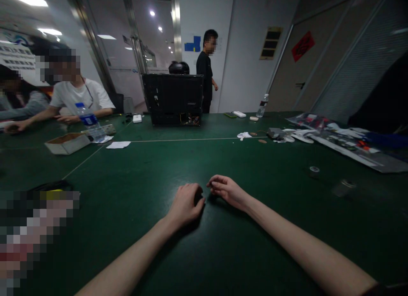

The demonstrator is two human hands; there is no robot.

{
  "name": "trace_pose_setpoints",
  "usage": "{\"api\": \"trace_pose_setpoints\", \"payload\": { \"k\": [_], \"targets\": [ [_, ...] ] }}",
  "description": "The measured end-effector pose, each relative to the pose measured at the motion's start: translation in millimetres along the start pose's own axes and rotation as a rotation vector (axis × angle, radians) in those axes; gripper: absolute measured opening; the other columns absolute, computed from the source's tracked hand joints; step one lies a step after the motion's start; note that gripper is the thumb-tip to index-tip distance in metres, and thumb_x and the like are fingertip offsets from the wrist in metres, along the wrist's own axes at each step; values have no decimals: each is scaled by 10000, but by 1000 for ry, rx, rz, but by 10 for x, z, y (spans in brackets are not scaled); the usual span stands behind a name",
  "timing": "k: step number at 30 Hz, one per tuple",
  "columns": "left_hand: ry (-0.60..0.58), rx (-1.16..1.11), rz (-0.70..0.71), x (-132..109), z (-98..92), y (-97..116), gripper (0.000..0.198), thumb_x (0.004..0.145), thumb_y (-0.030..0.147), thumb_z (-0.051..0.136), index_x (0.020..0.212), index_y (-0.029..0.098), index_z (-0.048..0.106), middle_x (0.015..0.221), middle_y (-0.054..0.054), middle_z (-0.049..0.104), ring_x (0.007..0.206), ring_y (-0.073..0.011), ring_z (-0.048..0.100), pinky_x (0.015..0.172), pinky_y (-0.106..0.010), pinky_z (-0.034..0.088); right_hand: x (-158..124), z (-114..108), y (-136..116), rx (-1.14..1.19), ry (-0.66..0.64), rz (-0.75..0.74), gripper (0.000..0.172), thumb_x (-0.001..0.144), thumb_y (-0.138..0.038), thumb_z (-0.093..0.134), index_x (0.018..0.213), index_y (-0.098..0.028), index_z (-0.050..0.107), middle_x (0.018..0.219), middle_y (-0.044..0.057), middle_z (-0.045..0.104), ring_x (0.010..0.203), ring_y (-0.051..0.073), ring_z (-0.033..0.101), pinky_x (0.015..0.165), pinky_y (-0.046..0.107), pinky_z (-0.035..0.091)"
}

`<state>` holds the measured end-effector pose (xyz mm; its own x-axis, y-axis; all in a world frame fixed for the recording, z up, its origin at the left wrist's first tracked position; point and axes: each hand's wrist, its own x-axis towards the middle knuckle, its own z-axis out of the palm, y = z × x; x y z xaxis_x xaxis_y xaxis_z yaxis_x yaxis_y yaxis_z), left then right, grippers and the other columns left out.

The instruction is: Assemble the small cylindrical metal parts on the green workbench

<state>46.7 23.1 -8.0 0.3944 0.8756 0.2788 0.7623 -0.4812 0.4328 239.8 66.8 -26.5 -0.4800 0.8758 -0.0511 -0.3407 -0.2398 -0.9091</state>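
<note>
My left hand (188, 204) rests on the green table (153, 168) near the middle, its fingers loosely curled and apart from the thumb, with nothing visible between them. Just to its right lies my right hand (228, 192), fingers bent and spread a little, also holding nothing. A narrow gap separates the two hands. Neither touches any object other than the tabletop.
A black monitor-like panel (174, 98) stands at the back. Left are a bottle (91, 122), an open box (68, 144) and white paper (118, 145). Right are two small jars (314, 172) (344, 187) and a cluttered tray (379, 160). Several people are beyond.
</note>
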Motion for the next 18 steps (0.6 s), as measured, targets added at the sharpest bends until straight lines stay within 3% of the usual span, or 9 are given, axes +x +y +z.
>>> {"api": "trace_pose_setpoints", "payload": {
  "k": [3, 7, 11, 14, 18],
  "targets": [
    [-11, -5, -8, 2, -9, 7, 113, 808, 245, 545, 908, 199, 569, 882, -53, 636, 853, -225, 570, 772, -343, 417, 7, -5, 15, -18, 9, -3, 211, 678, -251, 761, 833, -151, 657, 857, 33, 658, 691, 87, 568, 689, 237, 436],
    [-24, -11, -16, 12, -12, 20, 123, 812, 254, 540, 919, 200, 569, 907, -59, 640, 883, -233, 572, 795, -357, 419, 25, -31, 29, -12, 38, 6, 334, 622, -215, 794, 921, -166, 654, 904, 43, 681, 713, 97, 589, 707, 249, 452],
    [-18, -17, -17, 15, -22, 28, 141, 803, 246, 551, 934, 195, 568, 919, -61, 643, 892, -235, 576, 813, -372, 421, 76, -169, -91, -65, 174, -72, 351, 604, -249, 805, 909, -173, 649, 913, 57, 693, 733, 115, 613, 710, 261, 468],
    [-30, -30, -15, 9, -37, 29, 139, 810, 248, 543, 935, 195, 571, 919, -64, 643, 899, -239, 576, 816, -382, 425, 103, -489, -341, -213, 344, -206, 316, 661, -362, 760, 886, -167, 655, 921, 80, 694, 753, 144, 631, 705, 285, 486],
    [-25, -28, -4, 2, -36, 24, 138, 813, 252, 539, 933, 190, 567, 915, -67, 644, 883, -237, 577, 813, -386, 425, -47, -1279, -795, -575, 667, -467, 358, 727, -427, 673, 946, -144, 654, 914, 106, 690, 760, 182, 646, 690, 309, 503]
  ]
}}
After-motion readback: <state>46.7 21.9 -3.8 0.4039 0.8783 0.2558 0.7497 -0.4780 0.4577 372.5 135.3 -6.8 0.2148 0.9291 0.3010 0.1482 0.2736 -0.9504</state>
